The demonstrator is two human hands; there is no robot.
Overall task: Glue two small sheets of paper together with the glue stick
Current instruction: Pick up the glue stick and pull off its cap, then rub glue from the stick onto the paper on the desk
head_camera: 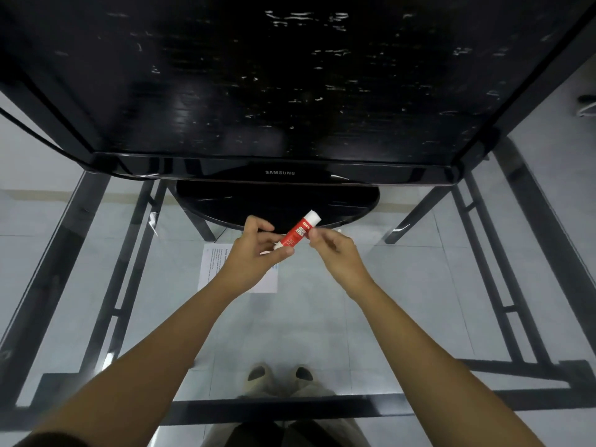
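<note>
A red glue stick with a white cap pointing up and to the right is held above the glass table. My left hand grips its lower end between thumb and fingers. My right hand pinches the red body just below the cap. Under my left hand, a white sheet of paper with printed text lies flat on the glass, partly hidden by the hand and wrist. I cannot tell whether a second sheet lies there.
A large black monitor on a round black base stands just behind the hands. The glass table top rests on a black metal frame; the floor and my feet show through it. A cable runs off the monitor's left side.
</note>
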